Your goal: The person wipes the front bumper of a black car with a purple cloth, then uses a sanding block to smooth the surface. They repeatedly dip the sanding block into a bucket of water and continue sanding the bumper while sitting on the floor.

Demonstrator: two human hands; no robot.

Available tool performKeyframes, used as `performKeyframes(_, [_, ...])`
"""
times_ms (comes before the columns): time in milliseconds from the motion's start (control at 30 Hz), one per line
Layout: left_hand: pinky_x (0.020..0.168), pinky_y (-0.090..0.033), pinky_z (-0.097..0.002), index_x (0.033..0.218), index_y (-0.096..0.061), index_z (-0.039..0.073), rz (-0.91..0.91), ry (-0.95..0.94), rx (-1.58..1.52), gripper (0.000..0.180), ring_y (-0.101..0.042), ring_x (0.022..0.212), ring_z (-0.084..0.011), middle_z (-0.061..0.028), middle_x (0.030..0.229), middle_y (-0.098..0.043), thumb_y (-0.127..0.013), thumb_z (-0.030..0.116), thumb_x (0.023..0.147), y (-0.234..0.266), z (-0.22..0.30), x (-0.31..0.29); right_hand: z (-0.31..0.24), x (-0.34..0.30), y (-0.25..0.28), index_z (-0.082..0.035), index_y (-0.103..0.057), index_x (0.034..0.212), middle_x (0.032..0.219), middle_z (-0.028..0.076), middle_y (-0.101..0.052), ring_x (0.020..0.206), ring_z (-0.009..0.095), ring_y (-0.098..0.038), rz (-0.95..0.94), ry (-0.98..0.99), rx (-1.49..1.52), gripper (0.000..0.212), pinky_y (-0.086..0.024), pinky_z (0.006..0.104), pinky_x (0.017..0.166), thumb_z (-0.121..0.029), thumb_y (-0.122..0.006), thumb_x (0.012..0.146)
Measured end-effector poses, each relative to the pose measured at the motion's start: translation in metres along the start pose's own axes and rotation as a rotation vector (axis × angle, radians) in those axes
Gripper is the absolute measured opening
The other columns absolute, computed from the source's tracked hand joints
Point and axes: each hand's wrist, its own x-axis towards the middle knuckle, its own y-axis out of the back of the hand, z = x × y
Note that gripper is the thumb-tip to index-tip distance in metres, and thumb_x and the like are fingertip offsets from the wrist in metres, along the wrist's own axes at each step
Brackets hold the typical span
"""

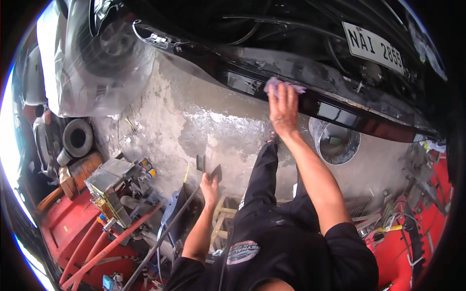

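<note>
Reading the view as a clock face with twelve at the top, the two bare hands are well apart. The right hand [284, 110], toward two o'clock, lies with its fingers stretched nearly straight over a bunched purple cloth [273, 82] at one o'clock. The cloth rests against the glossy black bumper [337, 114], which slants across from eleven o'clock to three. The left hand [209, 188], at seven o'clock, is off the bumper with its fingers bent; a small dark flat piece [200, 162] shows just past it, and I cannot tell whether the hand grips it. Above the bumper at two o'clock is a white number plate [373, 47]. A round metal can [318, 130] stands on the worn concrete floor [223, 128] at three o'clock. Clear plastic sheeting [73, 82] hangs over a wheel at ten, a loose tyre [89, 138] lies at nine, a grey metal box [114, 172] sits toward eight, and a wooden frame [225, 213] is near six.
</note>
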Motion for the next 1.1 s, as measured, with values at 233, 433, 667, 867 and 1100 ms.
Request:
performKeyframes(233, [0.073,-0.050,-0.0388,0.102,-0.061,-0.005,0.051,0.050,0.043,0.024,-0.055,0.074,-0.0234,-0.0144,0.081,-0.061,-0.074,0.013,0.093,0.010,-0.049,-0.016,-0.120,0.120,-0.035,-0.002,-0.053,0.147,0.143,0.023,-0.050,0.132,0.042,-0.049,0.009,0.202,0.207,0.059,-0.046,0.0511,0.113,-0.008,-0.063,0.089])
performKeyframes(433, [0.066,-0.045,-0.0361,0.090,-0.054,-0.004,0.013,0.015,0.024,0.025,-0.045,0.070,-0.0197,-0.0087,0.075,-0.051,-0.075,0.009,0.092,0.008,-0.028,0.006,-0.068,0.056,-0.035,-0.011,-0.055,0.150,0.163,0.014,-0.038,0.149,0.039,-0.039,-0.068,0.325,0.161,0.057,-0.032,0.0549,0.125,-0.015,-0.060,0.093])
performKeyframes(667, [0.075,-0.051,-0.0334,0.101,-0.060,-0.003,-0.073,-0.136,-0.139,0.014,-0.058,0.080,-0.0159,-0.0071,0.088,-0.065,-0.071,0.005,0.097,-0.029,0.004,0.045,0.096,-0.076,0.056,-0.013,-0.052,0.150,0.159,0.015,-0.041,0.148,0.039,-0.039,-0.211,0.028,0.082,0.059,-0.028,0.0599,0.126,-0.012,-0.060,0.092])
performKeyframes(867, [0.081,-0.051,-0.0314,0.106,-0.060,-0.003,-0.282,-0.287,-0.154,0.014,-0.060,0.088,-0.0145,-0.0077,0.096,-0.067,-0.069,0.004,0.098,-0.063,0.070,0.038,0.277,-0.171,0.117,-0.010,-0.055,0.140,0.160,0.023,-0.040,0.149,0.049,-0.036,-0.129,-0.548,-0.006,0.044,-0.031,0.0530,0.125,-0.005,-0.056,0.096])
performKeyframes(1100, [0.080,-0.051,-0.0307,0.103,-0.061,0.000,-0.414,-0.337,-0.184,0.012,-0.060,0.088,-0.0131,-0.0060,0.094,-0.066,-0.069,0.006,0.097,-0.105,0.095,0.001,0.483,-0.229,0.153,-0.005,-0.053,0.133,0.158,0.030,-0.039,0.147,0.050,-0.037,0.148,-0.687,-0.044,0.047,-0.032,0.0525,0.124,0.006,-0.055,0.088])
